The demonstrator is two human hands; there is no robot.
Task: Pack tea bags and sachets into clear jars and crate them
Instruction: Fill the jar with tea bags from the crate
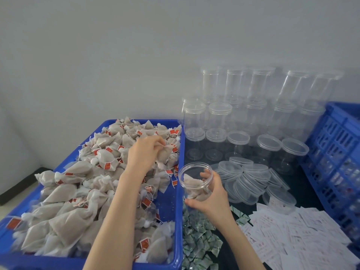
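A blue tray (180,191) on the left holds a heap of several beige mesh tea bags (78,184) with red tags. My left hand (145,152) reaches into the far part of the heap and grips a tea bag (165,153). My right hand (209,195) holds an open clear jar (194,178) just right of the tray's edge, tilted toward the tray. A few tea bags lie inside it. Small green-and-white sachets (198,240) are piled on the dark table below the jar.
Stacked empty clear jars (243,121) stand at the back right against the wall. Loose clear lids (247,182) are heaped beside my right hand. White paper labels (292,236) are spread at the front right. A blue slotted crate (337,158) stands at the far right.
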